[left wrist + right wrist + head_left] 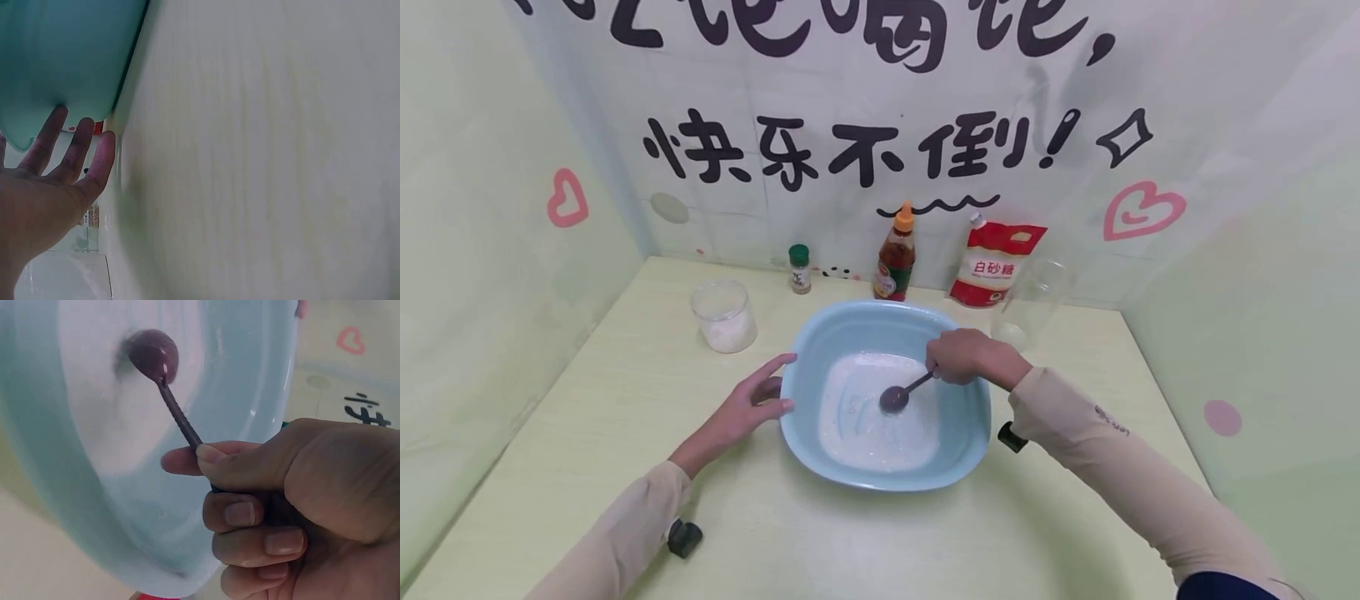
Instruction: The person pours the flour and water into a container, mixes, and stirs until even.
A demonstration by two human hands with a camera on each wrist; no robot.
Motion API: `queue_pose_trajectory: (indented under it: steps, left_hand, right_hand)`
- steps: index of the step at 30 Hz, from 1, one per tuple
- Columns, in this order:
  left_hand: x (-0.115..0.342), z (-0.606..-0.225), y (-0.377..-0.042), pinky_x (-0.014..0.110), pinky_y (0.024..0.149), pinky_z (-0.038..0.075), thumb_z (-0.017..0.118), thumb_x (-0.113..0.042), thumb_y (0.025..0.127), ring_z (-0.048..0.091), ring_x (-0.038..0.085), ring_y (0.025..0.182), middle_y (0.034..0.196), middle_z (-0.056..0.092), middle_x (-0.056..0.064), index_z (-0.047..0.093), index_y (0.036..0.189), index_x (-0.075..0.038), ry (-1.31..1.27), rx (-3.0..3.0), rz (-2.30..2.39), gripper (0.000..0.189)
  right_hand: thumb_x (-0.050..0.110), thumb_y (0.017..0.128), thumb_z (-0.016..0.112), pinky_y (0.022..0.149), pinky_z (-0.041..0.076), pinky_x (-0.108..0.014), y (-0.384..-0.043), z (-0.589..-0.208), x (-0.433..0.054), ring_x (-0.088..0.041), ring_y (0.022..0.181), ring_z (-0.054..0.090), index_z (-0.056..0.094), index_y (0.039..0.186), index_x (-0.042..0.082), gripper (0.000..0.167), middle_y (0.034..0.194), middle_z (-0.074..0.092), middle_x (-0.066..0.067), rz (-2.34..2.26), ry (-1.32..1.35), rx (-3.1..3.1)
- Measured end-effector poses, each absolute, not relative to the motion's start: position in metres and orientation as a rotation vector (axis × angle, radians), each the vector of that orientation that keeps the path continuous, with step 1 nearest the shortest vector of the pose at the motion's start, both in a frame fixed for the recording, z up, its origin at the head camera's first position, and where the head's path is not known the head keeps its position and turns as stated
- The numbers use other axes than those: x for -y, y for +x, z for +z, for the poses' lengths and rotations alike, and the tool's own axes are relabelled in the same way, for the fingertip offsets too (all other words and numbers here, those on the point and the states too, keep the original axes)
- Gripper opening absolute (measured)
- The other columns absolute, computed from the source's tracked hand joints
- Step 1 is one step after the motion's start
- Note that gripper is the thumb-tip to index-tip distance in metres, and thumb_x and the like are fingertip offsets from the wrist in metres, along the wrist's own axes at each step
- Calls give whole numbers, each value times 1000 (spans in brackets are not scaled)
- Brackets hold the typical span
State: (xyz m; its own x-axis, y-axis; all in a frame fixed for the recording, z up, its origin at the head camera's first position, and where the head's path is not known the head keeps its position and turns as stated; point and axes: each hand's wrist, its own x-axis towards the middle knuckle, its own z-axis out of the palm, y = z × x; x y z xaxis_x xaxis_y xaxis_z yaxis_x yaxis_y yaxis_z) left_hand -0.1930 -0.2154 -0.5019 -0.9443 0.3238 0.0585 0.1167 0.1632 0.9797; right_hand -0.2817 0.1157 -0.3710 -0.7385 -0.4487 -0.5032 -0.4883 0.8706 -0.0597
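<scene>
In the head view, a light blue plastic basin (880, 481) stands mid-table with a whitish layer (865, 442) over its bottom. My right hand (958, 354) reaches over the far right side and grips a dark spoon (894, 400) by its handle. Thumb and curled fingers hold that handle (178, 415) in the right wrist view, the bowl of the spoon low over the white layer. At the basin's left rim, my left hand (752, 400) touches the outside with thumb and fingers spread. Fairly straight fingers (78, 150) lie by the outer wall in the left wrist view.
Behind the basin stand a green-capped shaker (801, 271), an orange-capped bottle (895, 258) and a red and white sugar pouch (992, 265). A clear jar of white powder (725, 317) is at left. An empty-looking clear container (1041, 292) is at right, by the right hand.
</scene>
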Motion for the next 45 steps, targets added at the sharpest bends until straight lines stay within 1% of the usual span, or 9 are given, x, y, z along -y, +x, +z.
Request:
queue_pose_trajectory:
  steps: [6,16,18,21,24,26,34,39,45]
  left_hand:
    - [214,-501,-194,24,92,53,66,-12,96,55,45,127,137,57,31,31,156,-14,426,-2272,1869,70]
    - [216,-501,-193,21,92,51,65,-12,96,54,48,128,137,56,31,31,156,-13,430,-2278,1871,69]
    - [216,-502,-193,20,93,50,66,-13,96,56,42,128,137,57,30,32,156,-13,425,-2289,1860,70]
    - [218,-501,-192,18,94,49,67,-15,95,60,23,125,137,58,28,33,156,-16,412,-2298,1853,70]
    - [219,-499,-191,20,93,51,68,-15,94,61,4,117,138,58,28,33,156,-17,402,-2284,1864,71]
    - [220,-499,-191,20,92,52,68,-14,94,61,-2,113,137,57,29,33,156,-17,403,-2273,1872,71]
    - [218,-504,-194,21,92,52,67,-12,95,61,5,116,137,57,30,32,156,-14,431,-2271,1882,70]
    - [216,-503,-194,19,93,51,68,-13,94,61,-2,113,137,58,29,32,156,-15,427,-2273,1881,71]
    - [216,-502,-193,22,92,53,67,-13,95,61,-3,113,137,57,29,32,156,-16,430,-2266,1883,71]
  right_hand:
    - [17,90,74,82,55,-33,-285,-378,-107,-21,87,59,70,112,16,23,102,69,-2,70,-777,-2584]
    - [16,92,71,82,52,-31,-257,-386,-86,-18,87,57,74,114,21,22,98,69,3,56,-842,-2446]
    - [16,93,71,80,51,-31,-254,-386,-90,-19,86,56,75,111,20,19,94,68,2,84,-844,-2411]
    - [16,93,70,79,50,-33,-258,-380,-102,-20,86,55,75,106,18,14,91,66,0,118,-822,-2386]
    - [16,93,70,81,53,-34,-269,-371,-116,-21,86,56,72,106,15,13,93,66,-2,121,-751,-2410]
    - [16,92,71,82,55,-35,-279,-367,-123,-22,86,58,70,108,15,16,96,66,-3,95,-705,-2455]
    - [18,90,73,84,56,-35,-294,-380,-111,-21,87,60,71,112,16,22,101,69,-2,10,-746,-2557]
    - [18,93,70,85,55,-34,-284,-386,-92,-20,88,60,73,116,17,23,104,72,-1,50,-865,-2522]
    - [18,94,70,84,53,-33,-262,-388,-87,-18,89,58,74,115,21,22,101,70,2,56,-831,-2411]
